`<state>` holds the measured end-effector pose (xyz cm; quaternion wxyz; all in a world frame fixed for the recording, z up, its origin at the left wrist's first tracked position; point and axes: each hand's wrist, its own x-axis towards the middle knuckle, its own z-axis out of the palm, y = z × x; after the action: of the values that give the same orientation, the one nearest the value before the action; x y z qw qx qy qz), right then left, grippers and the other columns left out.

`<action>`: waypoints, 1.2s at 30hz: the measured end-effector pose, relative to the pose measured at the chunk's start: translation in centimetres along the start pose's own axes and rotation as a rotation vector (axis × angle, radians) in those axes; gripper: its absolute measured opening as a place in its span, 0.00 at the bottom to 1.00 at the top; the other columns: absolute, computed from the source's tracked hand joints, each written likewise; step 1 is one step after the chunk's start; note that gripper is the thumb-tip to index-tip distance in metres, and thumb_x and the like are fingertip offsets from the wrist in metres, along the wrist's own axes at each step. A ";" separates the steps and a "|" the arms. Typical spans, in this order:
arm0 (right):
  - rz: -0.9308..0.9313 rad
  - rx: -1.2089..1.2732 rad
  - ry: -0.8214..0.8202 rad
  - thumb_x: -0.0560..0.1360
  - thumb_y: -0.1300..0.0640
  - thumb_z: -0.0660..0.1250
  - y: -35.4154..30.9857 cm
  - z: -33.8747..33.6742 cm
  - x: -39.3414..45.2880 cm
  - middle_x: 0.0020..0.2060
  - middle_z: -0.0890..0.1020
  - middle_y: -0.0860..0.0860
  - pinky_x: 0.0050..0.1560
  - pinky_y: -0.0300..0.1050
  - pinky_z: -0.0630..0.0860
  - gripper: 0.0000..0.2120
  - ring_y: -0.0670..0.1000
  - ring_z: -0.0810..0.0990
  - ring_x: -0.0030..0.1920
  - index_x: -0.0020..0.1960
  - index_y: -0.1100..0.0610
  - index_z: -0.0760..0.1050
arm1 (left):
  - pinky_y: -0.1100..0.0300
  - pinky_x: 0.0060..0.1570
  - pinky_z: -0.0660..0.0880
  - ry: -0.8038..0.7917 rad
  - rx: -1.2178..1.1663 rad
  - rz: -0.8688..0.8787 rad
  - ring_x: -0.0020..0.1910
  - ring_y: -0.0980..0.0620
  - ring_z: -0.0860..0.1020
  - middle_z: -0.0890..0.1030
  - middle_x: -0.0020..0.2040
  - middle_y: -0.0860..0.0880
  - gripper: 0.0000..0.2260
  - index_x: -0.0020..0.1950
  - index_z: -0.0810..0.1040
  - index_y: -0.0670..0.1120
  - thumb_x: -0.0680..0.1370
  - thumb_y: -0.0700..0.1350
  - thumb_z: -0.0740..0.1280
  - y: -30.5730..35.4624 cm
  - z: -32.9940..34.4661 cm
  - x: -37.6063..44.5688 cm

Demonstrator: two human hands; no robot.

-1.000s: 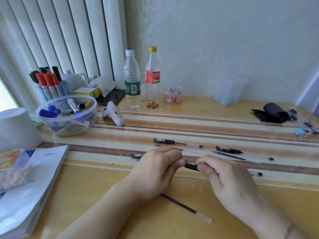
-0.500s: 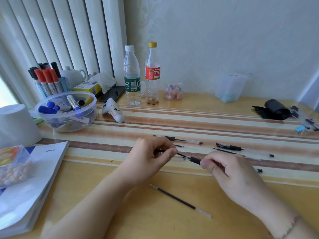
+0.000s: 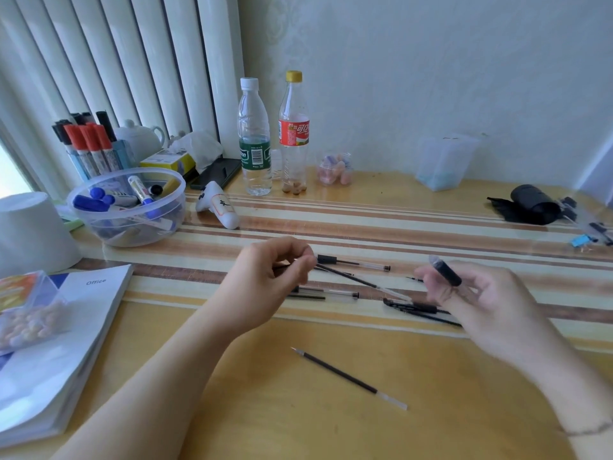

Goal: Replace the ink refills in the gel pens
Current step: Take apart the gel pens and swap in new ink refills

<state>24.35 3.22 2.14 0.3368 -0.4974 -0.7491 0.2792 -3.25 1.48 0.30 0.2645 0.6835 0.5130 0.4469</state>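
My left hand (image 3: 275,273) pinches the tip end of a thin black refill (image 3: 351,277), which slants down to the right above the table. My right hand (image 3: 481,297) is a little apart from it and holds a pen barrel by its black grip (image 3: 446,273), front end up. A second loose refill (image 3: 348,378) lies on the bare wood nearer to me. On the striped mat are other gel pens: one behind my hands (image 3: 358,262), one under the held refill (image 3: 328,291), and a black one (image 3: 411,307) partly hidden by my right hand.
A clear bowl of markers (image 3: 99,224) and a white cup (image 3: 30,227) stand at the left, a book (image 3: 66,343) with a bead box (image 3: 26,307) on it at the near left. Two bottles (image 3: 253,137) stand at the back, and a black roll (image 3: 530,204) lies at the far right.
My hands have drawn apart: the refill has come out of the barrel and stays in my left hand, while my right hand moved right and up with the barrel.
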 end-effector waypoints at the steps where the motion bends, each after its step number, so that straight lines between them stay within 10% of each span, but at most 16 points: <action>1: -0.014 0.011 -0.047 0.69 0.36 0.64 -0.3 0.5 -0.2 0.41 0.85 0.42 0.44 0.39 0.79 0.14 0.41 0.82 0.46 0.43 0.43 0.83 | 0.63 0.28 0.67 -0.019 -0.007 0.011 0.26 0.56 0.67 0.77 0.31 0.53 0.07 0.42 0.77 0.50 0.79 0.46 0.64 0.1 0.6 -0.2; 7: -0.029 -0.216 -0.142 0.69 0.39 0.67 0.3 1.7 -0.3 0.35 0.82 0.42 0.38 0.50 0.78 0.11 0.45 0.79 0.34 0.35 0.45 0.82 | 0.52 0.33 0.76 -0.072 0.183 0.077 0.30 0.53 0.75 0.79 0.35 0.53 0.04 0.45 0.77 0.54 0.79 0.49 0.65 0.0 2.0 -0.4; 12: 0.005 -0.468 -0.221 0.69 0.40 0.69 0.4 1.0 -0.4 0.42 0.78 0.39 0.30 0.42 0.69 0.17 0.47 0.75 0.28 0.29 0.50 0.77 | 0.66 0.34 0.69 -0.292 0.519 0.085 0.35 0.64 0.75 0.77 0.33 0.61 0.04 0.45 0.80 0.58 0.75 0.55 0.68 0.6 -1.0 -0.6; 17: -0.002 -0.533 -0.363 0.66 0.36 0.71 0.1 2.0 -0.8 0.42 0.79 0.38 0.42 0.43 0.76 0.13 0.40 0.77 0.39 0.43 0.43 0.82 | 0.67 0.34 0.70 -0.551 0.614 0.198 0.37 0.61 0.76 0.82 0.36 0.59 0.08 0.49 0.83 0.59 0.73 0.58 0.70 1.5 0.7 -1.7; 25: -0.005 -0.453 -0.419 0.65 0.36 0.72 0.1 2.0 -0.7 0.44 0.79 0.32 0.45 0.42 0.75 0.11 0.37 0.77 0.44 0.47 0.34 0.79 | 0.73 0.31 0.64 -0.569 0.609 0.191 0.31 0.64 0.72 0.76 0.30 0.60 0.07 0.49 0.82 0.56 0.73 0.54 0.69 1.7 0.9 -2.0; 32: -0.004 -0.232 -0.369 0.65 0.21 0.54 0.8 1.5 -0.6 0.47 0.83 0.36 0.48 0.47 0.79 0.27 0.40 0.81 0.48 0.52 0.34 0.78 | 0.69 0.28 0.64 -0.408 0.379 -0.050 0.26 0.57 0.68 0.73 0.26 0.58 0.03 0.42 0.81 0.55 0.75 0.51 0.70 0.1 -2.1 -0.8; 36: -0.082 -0.203 -0.264 0.73 0.30 0.48 0.8 1.4 -0.7 0.39 0.80 0.29 0.38 0.40 0.76 0.21 0.37 0.80 0.41 0.61 0.31 0.71 | 0.69 0.30 0.67 -0.340 0.393 -0.066 0.28 0.60 0.71 0.76 0.29 0.60 0.04 0.43 0.80 0.57 0.77 0.50 0.68 -0.6 -2.0 -0.5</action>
<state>23.85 2.75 0.53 0.1947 -0.4568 -0.8308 0.2513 -5.31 1.00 0.53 0.2235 0.7700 0.5601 0.2084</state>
